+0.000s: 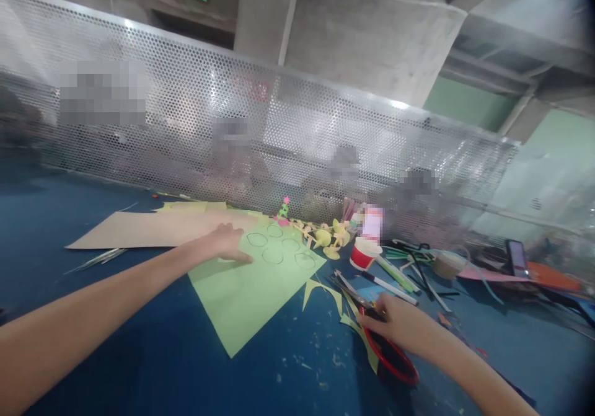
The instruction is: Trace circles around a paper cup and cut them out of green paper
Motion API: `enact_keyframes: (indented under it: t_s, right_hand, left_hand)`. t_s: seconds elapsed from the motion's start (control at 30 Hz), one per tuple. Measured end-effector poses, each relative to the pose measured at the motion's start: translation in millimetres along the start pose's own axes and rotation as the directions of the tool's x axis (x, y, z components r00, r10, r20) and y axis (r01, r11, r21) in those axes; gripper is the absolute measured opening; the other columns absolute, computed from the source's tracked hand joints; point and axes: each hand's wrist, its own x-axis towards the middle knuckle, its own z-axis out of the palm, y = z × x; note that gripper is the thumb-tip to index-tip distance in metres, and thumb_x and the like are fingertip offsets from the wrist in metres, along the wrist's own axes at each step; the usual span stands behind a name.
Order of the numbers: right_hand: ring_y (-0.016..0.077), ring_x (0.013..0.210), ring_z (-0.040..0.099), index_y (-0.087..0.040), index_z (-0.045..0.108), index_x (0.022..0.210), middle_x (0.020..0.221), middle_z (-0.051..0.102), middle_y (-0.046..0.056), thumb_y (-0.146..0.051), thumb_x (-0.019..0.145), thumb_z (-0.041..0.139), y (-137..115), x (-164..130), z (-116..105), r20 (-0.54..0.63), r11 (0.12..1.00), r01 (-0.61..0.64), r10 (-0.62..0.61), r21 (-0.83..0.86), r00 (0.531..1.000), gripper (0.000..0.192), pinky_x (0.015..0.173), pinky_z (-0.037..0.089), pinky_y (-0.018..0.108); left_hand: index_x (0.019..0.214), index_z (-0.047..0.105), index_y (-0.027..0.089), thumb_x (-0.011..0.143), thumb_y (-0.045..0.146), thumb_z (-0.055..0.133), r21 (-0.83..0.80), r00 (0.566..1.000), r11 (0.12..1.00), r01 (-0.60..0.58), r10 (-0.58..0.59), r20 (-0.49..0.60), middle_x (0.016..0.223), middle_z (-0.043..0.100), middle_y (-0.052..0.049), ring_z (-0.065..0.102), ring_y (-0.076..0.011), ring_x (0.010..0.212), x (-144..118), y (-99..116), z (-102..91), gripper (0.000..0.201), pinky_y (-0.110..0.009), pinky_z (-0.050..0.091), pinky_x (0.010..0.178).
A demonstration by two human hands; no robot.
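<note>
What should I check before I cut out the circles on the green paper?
1. Green paper lies flat on the table: ok.
2. Left hand presses the paper down at its edge: ok.
3. Left fingers are off the drawn circles: ok.
4. Right hand is on the scissors: ok, but whether the fingers are through the red handles: cannot tell.
5. Scissor blades shut: cannot tell, blurred.
6. Paper scraps lie between the scissors and the paper: not ok, move them aside.
</note>
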Motion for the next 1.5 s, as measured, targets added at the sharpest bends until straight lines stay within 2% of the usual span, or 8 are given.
enact_keyframes:
  t_s: [0.13, 0.23, 0.43, 0.7, 0.87, 1.07, 1.3, 1.5]
  right_hand:
    - [0.0256, 0.077, 0.065, -0.022, 0.055, 0.075, 0.08, 0.068, 0.009, -0.055, 0.085, 0.047, 10, 0, 10, -0.034, 1.0, 0.029, -0.029, -0.002, 0.999, 0.036, 0.068, 0.046, 0.033]
    - [0.0298, 0.098, 0.064, -0.018, 0.061, 0.093, 0.1, 0.068, 0.015, -0.043, 0.08, 0.055, 27, 0, 13, -0.128, 0.999, 0.041, -0.038, 0.018, 0.991, 0.029, 0.086, 0.046, 0.037]
    - [0.0254, 0.086, 0.067, -0.02, 0.06, 0.092, 0.092, 0.071, 0.009, -0.026, 0.07, 0.057, 42, 5, 15, -0.008, 0.99, 0.056, -0.056, 0.126, 0.998, 0.023, 0.075, 0.051, 0.032]
    - [0.037, 0.115, 0.056, -0.01, 0.062, 0.109, 0.117, 0.062, 0.022, -0.062, 0.077, 0.045, 40, 6, 20, -0.205, 0.979, 0.147, -0.117, 0.138, 0.972, 0.063, 0.102, 0.042, 0.049]
    - [0.0351, 0.11, 0.059, -0.005, 0.063, 0.114, 0.115, 0.064, 0.022, -0.064, 0.082, 0.039, 42, 4, 13, -0.047, 0.967, 0.217, -0.213, 0.133, 0.976, 0.071, 0.102, 0.043, 0.048]
    - [0.0362, 0.119, 0.053, -0.004, 0.057, 0.123, 0.126, 0.058, 0.023, -0.064, 0.073, 0.052, 37, -2, 8, -0.029, 0.971, 0.199, -0.196, 0.131, 0.98, 0.078, 0.106, 0.038, 0.047]
    - [0.0327, 0.095, 0.062, -0.016, 0.059, 0.089, 0.099, 0.065, 0.017, -0.056, 0.074, 0.052, 32, -7, 7, -0.07, 0.981, 0.173, -0.167, 0.085, 0.983, 0.043, 0.088, 0.048, 0.046]
    - [0.0311, 0.092, 0.063, -0.015, 0.055, 0.089, 0.096, 0.066, 0.018, -0.047, 0.075, 0.048, 29, -2, 21, -0.042, 0.985, 0.112, -0.107, 0.132, 0.993, 0.035, 0.086, 0.048, 0.043]
  left_hand:
    - [0.127, 0.058, 0.006, 0.052, 0.058, 0.073, 0.092, 0.994, 0.993, 0.07, -0.077, 0.075, 0.131, 0.055, -0.029, 0.049, -0.0471, 0.12, 2, -5, -2.5, 0.092, -0.048, 0.039, 0.097]
    - [0.127, 0.058, 0.014, 0.059, 0.044, 0.068, 0.025, 0.995, 0.999, 0.045, -0.047, 0.087, 0.132, 0.058, -0.02, 0.055, -0.0363, 0.117, 6, -14, -6.2, 0.075, -0.036, 0.042, 0.094]
    - [0.097, 0.071, 0.017, 0.071, 0.033, 0.055, -0.164, 0.994, 0.986, -0.01, 0.028, 0.108, 0.104, 0.072, -0.008, 0.064, -0.029, 0.097, 8, -24, -16.0, 0.035, -0.03, 0.047, 0.079]
    - [0.122, 0.065, 0.018, 0.078, 0.038, 0.067, -0.71, 0.96, 0.703, -0.032, 0.22, 0.175, 0.117, 0.069, -0.006, 0.057, -0.0267, 0.115, 10, -42, -22.3, 0.048, -0.029, 0.044, 0.094]
    - [0.123, 0.065, 0.024, 0.077, 0.041, 0.071, -0.819, 0.928, 0.573, 0.038, 0.284, 0.241, 0.116, 0.071, -0.006, 0.062, -0.0266, 0.11, 8, -43, -21.2, 0.05, -0.034, 0.046, 0.096]
    - [0.117, 0.069, 0.026, 0.073, 0.045, 0.074, -0.85, 0.889, 0.497, 0.172, 0.294, 0.351, 0.114, 0.072, -0.007, 0.066, -0.0285, 0.105, 4, -38, -10.5, 0.048, -0.036, 0.05, 0.091]
    - [0.117, 0.068, 0.023, 0.072, 0.048, 0.074, -0.871, 0.9, 0.427, 0.242, 0.236, 0.366, 0.116, 0.071, -0.01, 0.069, -0.0271, 0.095, 2, -48, 10.6, 0.052, -0.036, 0.051, 0.086]
    - [0.117, 0.068, 0.023, 0.073, 0.048, 0.074, -0.895, 0.907, 0.378, 0.236, 0.244, 0.342, 0.122, 0.068, -0.008, 0.066, -0.0276, 0.105, 2, -47, 8.8, 0.051, -0.035, 0.049, 0.092]
